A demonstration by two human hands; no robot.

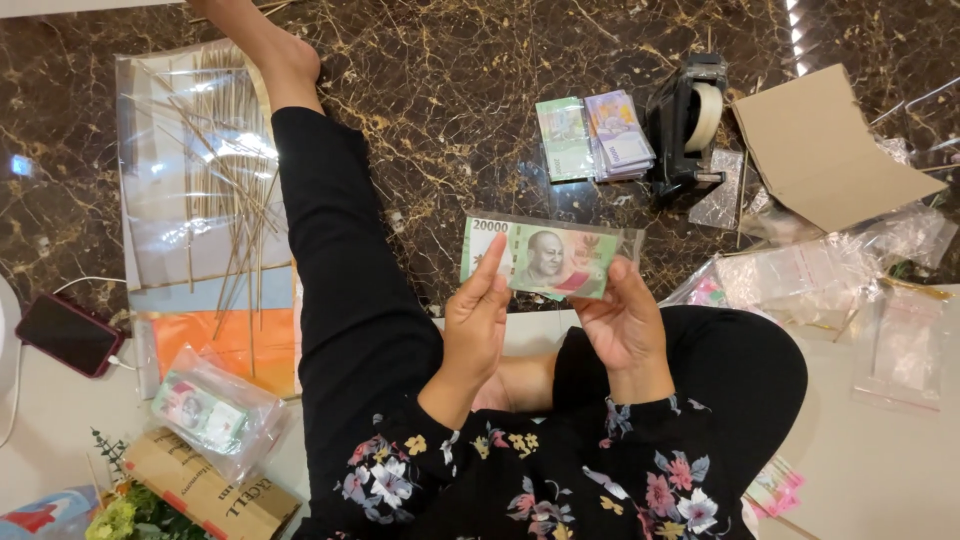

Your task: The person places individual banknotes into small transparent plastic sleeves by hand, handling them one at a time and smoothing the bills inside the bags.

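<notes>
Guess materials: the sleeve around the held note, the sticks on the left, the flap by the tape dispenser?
Sleeve: looks like thin clear plastic film; glossy, and the note shows through it. Sticks: likely bamboo or wood; thin, straight, pale tan, matte. Flap: looks like cardboard; flat brown, matte, with a fold crease. Left hand and right hand hold the sleeved note.

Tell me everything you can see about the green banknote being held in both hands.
The green banknote is a rectangular paper bill with a portrait at its middle and a red patch low on its right. It seems to sit inside a clear plastic sleeve whose edge juts out to the right. It is held flat, face up, above the dark marble floor. The left hand pinches its left end; the right hand grips its lower right edge.
</notes>
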